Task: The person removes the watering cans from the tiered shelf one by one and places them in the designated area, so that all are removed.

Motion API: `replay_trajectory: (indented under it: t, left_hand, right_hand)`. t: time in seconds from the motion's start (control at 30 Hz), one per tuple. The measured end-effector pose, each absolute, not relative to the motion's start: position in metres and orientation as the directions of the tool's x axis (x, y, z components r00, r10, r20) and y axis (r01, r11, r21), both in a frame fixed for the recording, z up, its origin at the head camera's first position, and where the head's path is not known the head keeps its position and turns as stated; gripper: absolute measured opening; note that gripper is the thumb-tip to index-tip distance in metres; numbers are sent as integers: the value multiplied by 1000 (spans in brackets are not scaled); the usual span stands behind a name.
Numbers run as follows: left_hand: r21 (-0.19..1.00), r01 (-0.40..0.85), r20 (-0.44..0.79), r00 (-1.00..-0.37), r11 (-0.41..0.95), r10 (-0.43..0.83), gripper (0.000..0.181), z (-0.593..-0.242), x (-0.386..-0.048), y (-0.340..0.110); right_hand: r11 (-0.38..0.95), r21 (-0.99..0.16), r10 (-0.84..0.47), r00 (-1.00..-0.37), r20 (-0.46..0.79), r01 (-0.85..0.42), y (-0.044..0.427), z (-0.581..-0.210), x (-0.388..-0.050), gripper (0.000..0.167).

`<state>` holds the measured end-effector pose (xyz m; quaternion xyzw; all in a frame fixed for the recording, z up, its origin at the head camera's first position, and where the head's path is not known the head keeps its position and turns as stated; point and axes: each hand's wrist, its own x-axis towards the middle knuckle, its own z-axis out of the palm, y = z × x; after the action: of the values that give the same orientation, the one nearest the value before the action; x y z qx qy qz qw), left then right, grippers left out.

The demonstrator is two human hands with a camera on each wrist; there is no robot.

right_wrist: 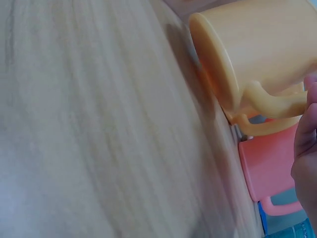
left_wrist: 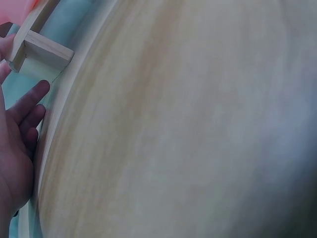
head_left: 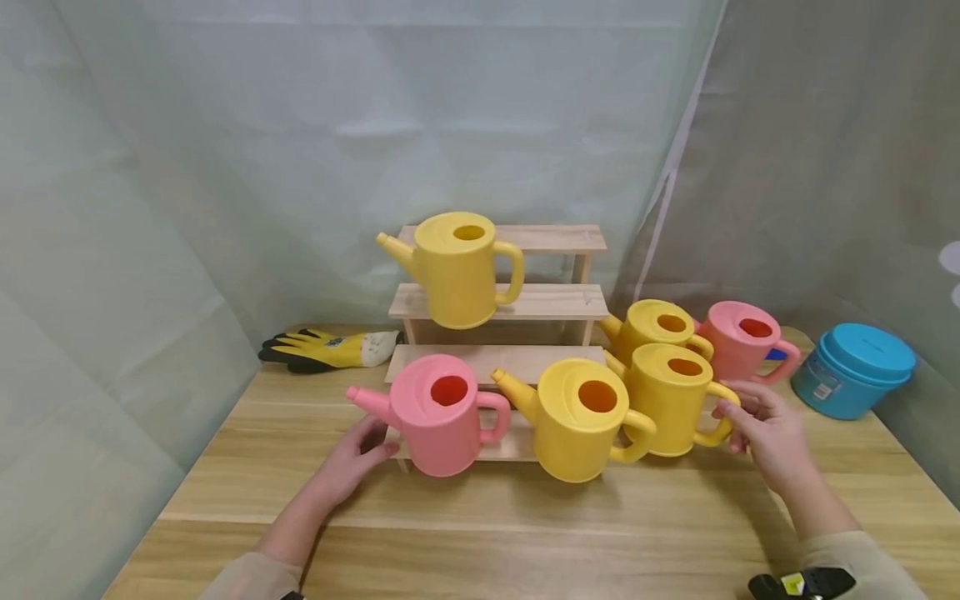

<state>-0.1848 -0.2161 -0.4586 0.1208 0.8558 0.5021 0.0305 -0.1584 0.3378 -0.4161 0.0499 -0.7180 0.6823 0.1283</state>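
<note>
Wood-grain tabletop [head_left: 525, 542], watering cans [head_left: 660, 408], pale backdrop [head_left: 375, 125], grey drape [head_left: 825, 167]

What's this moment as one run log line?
left hand: at wooden rack; right hand: pinching handle of yellow watering can; blue tub: far right

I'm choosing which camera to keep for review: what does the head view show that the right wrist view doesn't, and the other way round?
Head only: the yellow-and-black work glove, left-hand grip and front pink plastic watering can.

Right wrist only: the underside of the yellow plastic watering can held by its handle.

Both: that yellow can's side, the right-hand grip, the rear pink plastic watering can, part of the round blue plastic tub, and the wood-grain tabletop.
</note>
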Motion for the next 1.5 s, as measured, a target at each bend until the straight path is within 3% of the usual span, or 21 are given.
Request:
replay_trajectory:
  t: [0.17,0.4,0.8,1.1,1.5]
  left_hand:
    - [866,185,78,-968,465,240,56,-459,-185,-217]
    - [863,186,78,-968,469,239,56,-461,-186,-217]
    - [862,196,86,-965,467,246,56,-461,-186,-217]
    - [862,192,84,-967,470,242,55,-462,-186,-217]
    - [867,209,97,-961,452,258,54,-464,-187,-218]
  right_hand:
    - [73,-975,108,-971,215,-208,339,-420,-158,28]
    - [270,-950,118,-974,194,-156,340,-425,-154,24]
    - [235,-948,129,-960,249,-215,335,-434,-153,26]
    - [338,-930,156,-967,204,-142,332,-434,-155,28]
    - [318,-941,162,-972,170,-111,333,-432,-154,22]
